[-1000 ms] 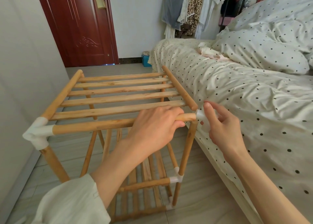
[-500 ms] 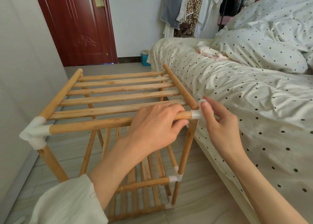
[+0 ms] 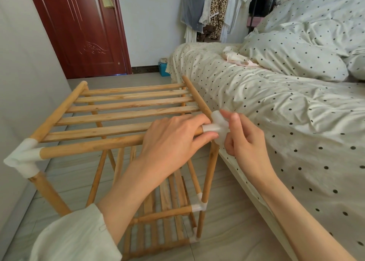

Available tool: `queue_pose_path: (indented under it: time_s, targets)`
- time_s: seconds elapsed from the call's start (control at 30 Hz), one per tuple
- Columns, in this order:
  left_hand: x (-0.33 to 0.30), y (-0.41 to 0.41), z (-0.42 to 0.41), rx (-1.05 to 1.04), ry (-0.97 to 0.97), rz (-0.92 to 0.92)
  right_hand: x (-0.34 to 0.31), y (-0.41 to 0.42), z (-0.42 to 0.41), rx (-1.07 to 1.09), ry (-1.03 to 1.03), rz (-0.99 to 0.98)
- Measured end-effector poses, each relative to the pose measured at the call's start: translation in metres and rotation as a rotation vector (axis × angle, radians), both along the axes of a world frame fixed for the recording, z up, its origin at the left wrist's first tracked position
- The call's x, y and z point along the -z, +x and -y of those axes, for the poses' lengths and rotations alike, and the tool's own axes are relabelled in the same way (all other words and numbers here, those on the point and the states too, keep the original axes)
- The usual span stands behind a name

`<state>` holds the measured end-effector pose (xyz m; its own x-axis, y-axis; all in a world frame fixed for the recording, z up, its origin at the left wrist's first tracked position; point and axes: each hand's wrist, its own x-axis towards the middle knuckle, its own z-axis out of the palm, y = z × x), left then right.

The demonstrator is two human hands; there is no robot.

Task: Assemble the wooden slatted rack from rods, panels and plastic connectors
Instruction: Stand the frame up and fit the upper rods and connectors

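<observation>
Our right hand (image 3: 245, 142) now pinches the white plastic corner connector (image 3: 218, 126), which has gone from loose beside the near right corner of the light wooden slatted rack (image 3: 126, 110) onto the near round wooden rod (image 3: 92, 145), gripped by our left hand (image 3: 173, 140). We judge that corner nearly joined.

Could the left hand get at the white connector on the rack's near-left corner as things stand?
Probably yes. The left hand grips the front rod, which runs straight to that near-left connector. Nothing lies along the rod between them, though the hand would have to release its hold first.
</observation>
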<state>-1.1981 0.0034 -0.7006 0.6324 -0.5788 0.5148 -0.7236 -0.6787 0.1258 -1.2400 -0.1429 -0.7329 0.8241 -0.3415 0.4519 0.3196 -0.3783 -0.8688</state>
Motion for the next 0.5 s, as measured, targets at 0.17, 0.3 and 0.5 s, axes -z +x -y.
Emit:
queue_pose_path:
  time_s: [0.17, 0.3, 0.5]
  targets:
    - [0.001, 0.0, -0.001, -0.057, 0.05, 0.014, -0.002, 0.005, 0.009, 0.1, 0.109, 0.006]
    - [0.0, 0.0, -0.003, -0.084, 0.039, 0.023, 0.004, 0.007, 0.016, -0.041, 0.087, -0.201]
    - [0.0, 0.005, -0.003, -0.119, 0.036, 0.013, 0.021, 0.005, 0.016, -0.327, -0.062, -0.364]
